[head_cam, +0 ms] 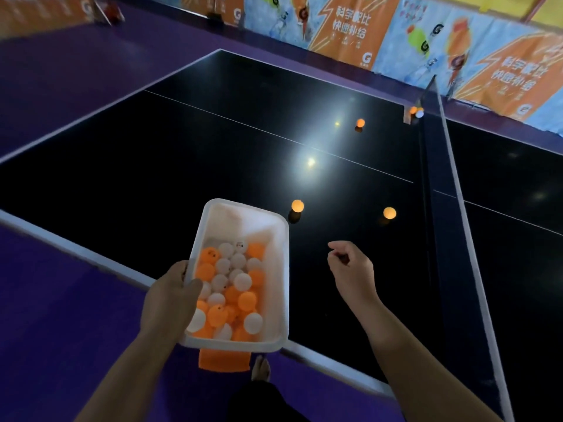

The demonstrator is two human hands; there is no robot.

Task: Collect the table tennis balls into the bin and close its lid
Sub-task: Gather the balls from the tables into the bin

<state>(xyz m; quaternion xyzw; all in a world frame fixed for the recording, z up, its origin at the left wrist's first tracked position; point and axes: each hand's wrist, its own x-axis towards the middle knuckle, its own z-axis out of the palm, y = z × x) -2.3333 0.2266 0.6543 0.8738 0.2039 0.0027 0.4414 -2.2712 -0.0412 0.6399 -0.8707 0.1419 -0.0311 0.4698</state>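
My left hand (172,295) grips the left rim of a white plastic bin (275,278), held over the near edge of the dark table. The bin holds several orange and white balls (231,287). My right hand (350,268) hovers above the table to the bin's right, fingers loosely curled, nothing in it. Loose orange balls lie on the table: one (297,205) just beyond the bin, one (389,212) farther right, one (360,122) far off. An orange ball (412,110) and a white ball (419,113) sit by the net post. No lid is in sight.
The net (451,166) crosses the table on the right. The table's white near edge (76,248) runs diagonally below the bin. Purple floor (61,315) lies on the left, with an orange object (224,360) under the bin. Banner barriers (350,28) line the far side.
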